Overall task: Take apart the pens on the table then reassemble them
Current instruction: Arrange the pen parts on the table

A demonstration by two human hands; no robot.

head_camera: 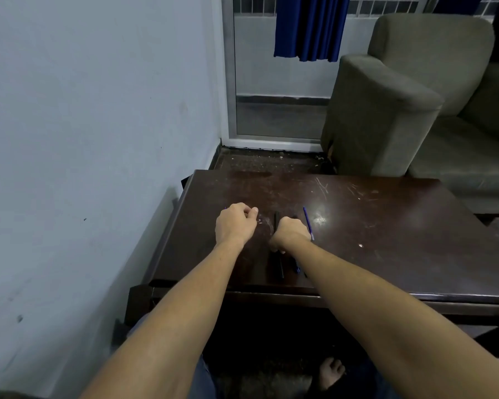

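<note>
My left hand (235, 223) is closed in a fist over the dark wooden table (386, 226). A clear pen barrel (265, 224) sticks out of it toward the right, and a small blue end shows at its left side. My right hand (290, 233) is a fist just to the right, closed on a dark pen piece whose ends show above the knuckles and below the thumb. A thin blue refill (308, 223) lies on the table against the right hand's far side. Black pen parts (280, 266) and a small blue piece (298, 269) lie under my right wrist.
A blue-grey wall (84, 139) runs along the table's left edge. A grey-green armchair (401, 110) stands beyond the far right corner. The table's near edge (300, 292) is above my knees, and a bare foot (330, 372) shows below.
</note>
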